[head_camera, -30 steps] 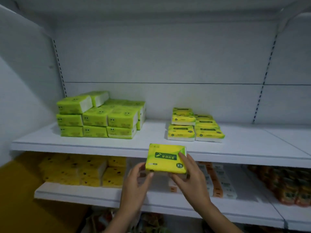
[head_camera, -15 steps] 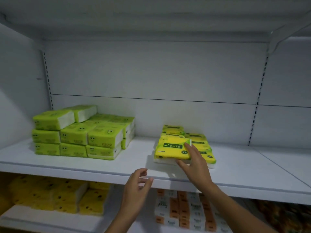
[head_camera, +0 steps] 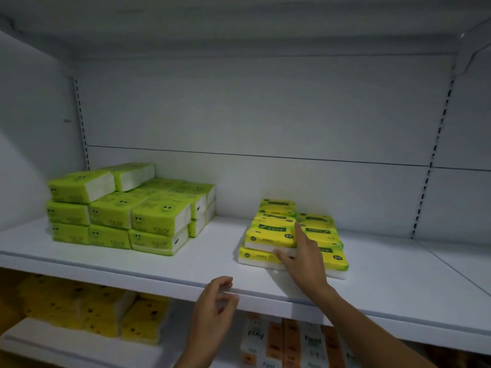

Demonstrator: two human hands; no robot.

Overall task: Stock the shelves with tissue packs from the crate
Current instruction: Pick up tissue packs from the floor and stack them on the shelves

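A yellow tissue pack [head_camera: 271,231] lies on top of the front left pile of a small yellow stack [head_camera: 321,235] on the white middle shelf [head_camera: 159,272]. My right hand [head_camera: 305,258] rests against that pack's front right corner, with the index finger straight along its right side and the thumb stretched along its front edge. My left hand [head_camera: 215,306] hovers at the shelf's front lip with loosely curled fingers and holds nothing. The crate is out of view.
A larger block of green tissue packs [head_camera: 127,211] fills the shelf's left end. Bare shelf stretches to the right of the yellow stack. On the shelf below lie yellow packs [head_camera: 87,309] and white-and-orange packs [head_camera: 287,341]. Another shelf board hangs overhead.
The yellow pack went from both hands in front of the shelf onto the yellow stack. My left hand let go and stayed by the shelf edge. My right hand's grip loosened.
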